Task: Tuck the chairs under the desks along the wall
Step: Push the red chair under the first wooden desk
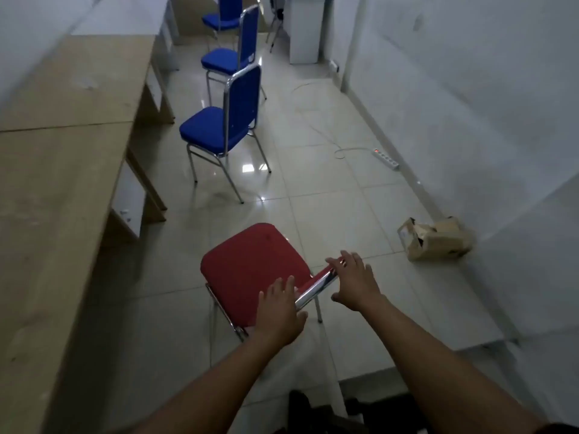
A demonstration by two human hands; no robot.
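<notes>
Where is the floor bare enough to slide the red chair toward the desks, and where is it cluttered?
Bare tile lies between the red chair and the wooden desk, and between it and the nearest blue chair. Along the right wall it is crowded: a cardboard box, a power strip.

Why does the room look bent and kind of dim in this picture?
Head view: the wide-angle lens bows the wooden desks and white wall; light is dim and bluish, with window glare on the floor tiles; both hands over the red chair look soft.
</notes>
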